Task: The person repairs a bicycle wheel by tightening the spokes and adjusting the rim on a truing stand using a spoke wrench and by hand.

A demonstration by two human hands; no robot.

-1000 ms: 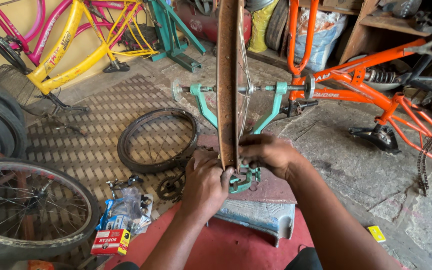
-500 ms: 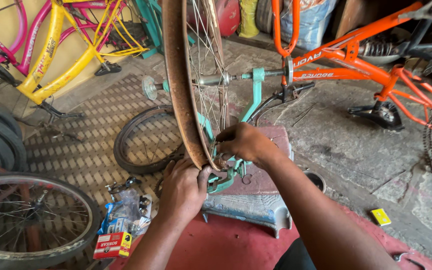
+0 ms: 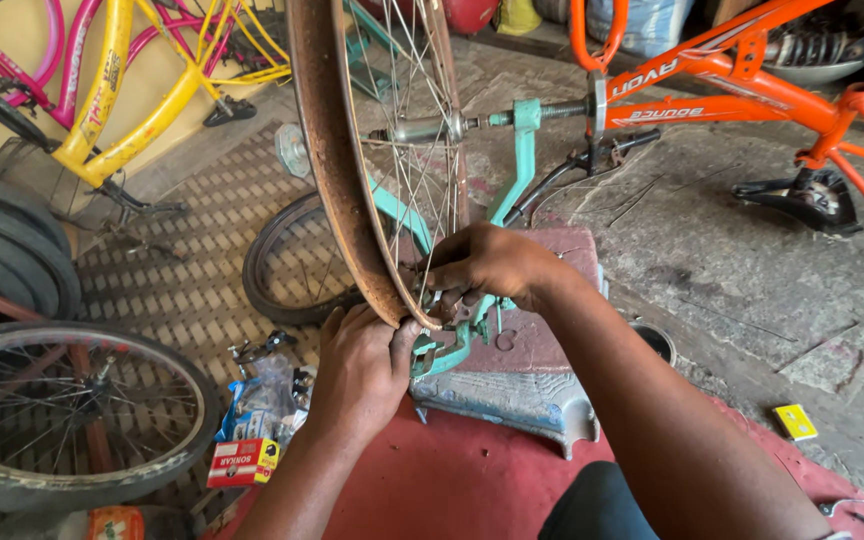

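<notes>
I take the rusty wheel rim [image 3: 327, 150] as my landmark; it stands upright in the teal stand [image 3: 512, 190], its axle running across to the stand's fork. Far left of the rim I see a wheel with a tyre [image 3: 62, 410] lying on the floor and a yellow bicycle [image 3: 122, 100] leaning by the wall. Just left of the rim's lowest part, a bare tyre [image 3: 277, 260] lies flat on the patterned floor, and below it sit some small packets and a red box [image 3: 243, 462]. My left hand [image 3: 362, 375] is at the bottom of the rim, its grip closed around the rim's lower edge, thumb pressed against the metal. My right hand [image 3: 487, 265] is just right of the rim's bottom, fingers curled shut among the spokes [image 3: 407, 170]; I cannot tell what small piece they pinch. Under the rim's right side, the stand rests on a worn block [image 3: 527, 385] on red floor. Well right of the rim stands an orange bicycle [image 3: 742, 85], and a small yellow packet [image 3: 795, 421] lies on the concrete.
</notes>
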